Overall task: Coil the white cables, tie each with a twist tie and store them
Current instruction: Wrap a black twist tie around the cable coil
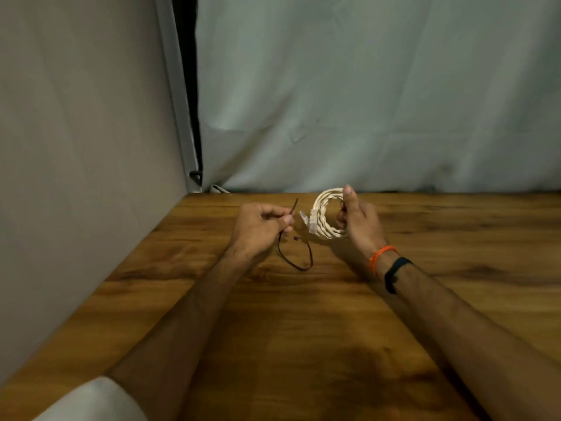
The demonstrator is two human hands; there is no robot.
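Observation:
A white cable (pixel 322 214) is wound into a small round coil and held upright above the wooden table (pixel 303 329). My right hand (pixel 359 221) grips the coil's right side, thumb on top. Two clear plug ends hang at the coil's left side. My left hand (pixel 258 227) pinches a thin dark twist tie (pixel 299 262) between thumb and fingers, just left of the coil. One end of the tie points up past my fingers; the rest loops down toward the table.
A grey wall runs along the table's left edge and a pale curtain (pixel 364 101) hangs behind its far edge. A small light object (pixel 218 188) lies at the far left corner. My right wrist wears an orange thread and a black band.

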